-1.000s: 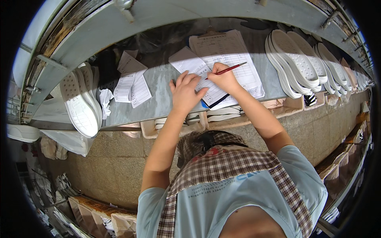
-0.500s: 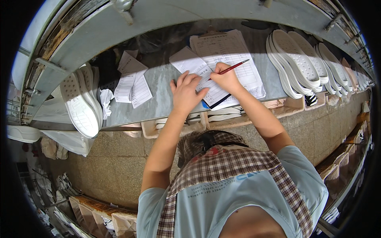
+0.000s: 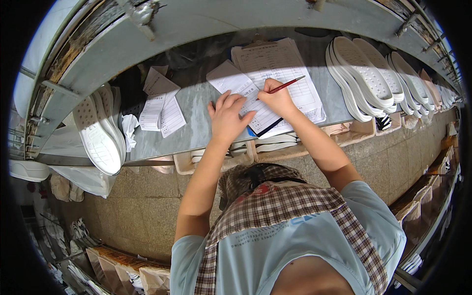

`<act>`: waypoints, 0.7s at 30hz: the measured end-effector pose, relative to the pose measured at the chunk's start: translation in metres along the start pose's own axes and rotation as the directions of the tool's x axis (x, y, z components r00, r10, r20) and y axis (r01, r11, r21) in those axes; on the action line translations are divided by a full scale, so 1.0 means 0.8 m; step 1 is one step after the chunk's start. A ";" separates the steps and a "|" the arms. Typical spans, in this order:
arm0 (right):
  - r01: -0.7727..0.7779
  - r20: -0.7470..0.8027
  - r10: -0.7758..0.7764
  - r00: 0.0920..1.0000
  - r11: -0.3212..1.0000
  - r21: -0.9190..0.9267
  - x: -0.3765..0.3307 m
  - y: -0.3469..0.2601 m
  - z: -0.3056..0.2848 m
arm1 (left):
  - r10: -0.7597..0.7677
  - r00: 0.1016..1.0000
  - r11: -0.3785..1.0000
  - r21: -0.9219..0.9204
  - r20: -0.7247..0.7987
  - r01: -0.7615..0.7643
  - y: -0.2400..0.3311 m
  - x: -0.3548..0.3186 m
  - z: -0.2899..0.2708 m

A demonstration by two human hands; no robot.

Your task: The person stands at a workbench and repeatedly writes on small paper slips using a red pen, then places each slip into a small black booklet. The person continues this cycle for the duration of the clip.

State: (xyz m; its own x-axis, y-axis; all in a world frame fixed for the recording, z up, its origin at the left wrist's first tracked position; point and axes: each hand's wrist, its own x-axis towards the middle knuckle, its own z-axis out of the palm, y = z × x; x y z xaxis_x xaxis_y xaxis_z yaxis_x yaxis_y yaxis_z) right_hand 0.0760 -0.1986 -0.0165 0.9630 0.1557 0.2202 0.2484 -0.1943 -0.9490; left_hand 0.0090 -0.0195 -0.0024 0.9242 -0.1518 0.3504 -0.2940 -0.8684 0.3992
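Red pen [image 3: 284, 86] sits pinched in the right hand [image 3: 278, 100], whose fingers are clamped together around its lower end, the tip pressed to the form [image 3: 265, 88] at about 12 o'clock from the person's head. Compared with 1 second ago, the pen tip has crept only slightly across the sheet, and the hand keeps the same grip; I judge that writing on the form is under way, not finished. The left hand [image 3: 228, 117] lies flat at 11 o'clock with its fingers spread apart, holding nothing, pressing the form down onto the grey worktop [image 3: 196, 128]; it has not shifted. A clipboard [image 3: 275, 56] with more sheets lies just beyond, touching the form. At 10 o'clock 2 slips [image 3: 162, 112] lie well apart from the hands. White soles [image 3: 101, 130] stand stacked at 9 o'clock, and a longer row of soles [image 3: 373, 73] leans at 2 o'clock.
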 end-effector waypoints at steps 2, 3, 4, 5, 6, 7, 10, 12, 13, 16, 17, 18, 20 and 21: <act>0.006 -0.008 -0.006 1.000 1.000 0.001 -0.001 -0.002 0.001 | 0.005 1.000 1.000 0.011 -0.007 -0.005 0.000 0.000 0.000; -0.016 -0.022 0.016 1.000 1.000 -0.008 -0.001 -0.004 0.000 | 0.007 1.000 1.000 0.016 -0.010 -0.007 0.000 0.000 0.000; -0.042 -0.046 0.046 0.998 0.997 0.064 -0.002 -0.007 -0.001 | 0.009 1.000 1.000 0.010 -0.009 -0.009 0.000 0.000 0.000; -0.088 -0.074 0.098 0.992 0.988 0.130 -0.002 -0.010 -0.004 | 0.011 1.000 1.000 0.005 -0.008 -0.011 0.000 0.000 0.000; -0.158 -0.081 0.176 0.981 0.968 0.197 -0.002 -0.014 -0.005 | 0.006 1.000 1.000 0.005 0.000 -0.006 0.000 0.000 -0.001; -0.200 -0.051 0.226 0.973 0.931 0.307 0.000 -0.018 -0.011 | 0.010 1.000 1.000 0.006 -0.010 -0.010 0.000 0.001 -0.001; -0.314 0.101 0.303 0.948 0.823 0.474 -0.002 -0.024 -0.025 | 0.005 1.000 1.000 0.012 -0.007 -0.005 0.002 0.001 -0.003; -0.170 0.108 0.146 0.983 0.946 0.276 -0.007 -0.022 -0.019 | 0.012 1.000 1.000 0.001 -0.012 -0.012 0.002 -0.001 -0.003; -0.141 0.111 0.125 0.986 0.979 0.148 -0.009 -0.020 -0.015 | 0.004 1.000 1.000 0.005 -0.003 -0.004 0.002 -0.002 -0.003; -0.078 0.082 0.070 0.994 0.992 0.100 -0.018 -0.014 -0.008 | 0.005 1.000 1.000 0.006 -0.002 -0.005 0.002 -0.001 -0.002; -0.051 0.065 0.044 0.997 0.994 0.097 -0.018 -0.012 -0.006 | 0.004 1.000 1.000 0.004 -0.001 -0.004 0.002 -0.001 -0.001; -0.046 0.062 0.043 0.997 0.997 0.054 -0.018 -0.011 -0.005 | 0.002 1.000 1.000 0.003 0.000 -0.002 0.002 -0.001 -0.001; -0.002 0.057 0.002 0.998 1.000 0.010 -0.019 -0.009 -0.004 | 0.002 1.000 1.000 0.009 0.003 -0.002 0.001 0.000 0.000; -0.011 0.061 0.011 0.998 1.000 -0.005 -0.019 -0.008 -0.004 | 0.001 1.000 1.000 0.014 0.008 -0.001 0.001 0.000 0.000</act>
State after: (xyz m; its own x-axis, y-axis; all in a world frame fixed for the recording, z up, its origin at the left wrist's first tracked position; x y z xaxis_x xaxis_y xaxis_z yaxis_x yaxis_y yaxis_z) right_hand 0.0600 -0.2030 -0.0129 0.9574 0.2127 0.1954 0.2386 -0.2012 -0.9500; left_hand 0.0083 -0.0203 -0.0017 0.9260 -0.1566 0.3436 -0.2915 -0.8748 0.3868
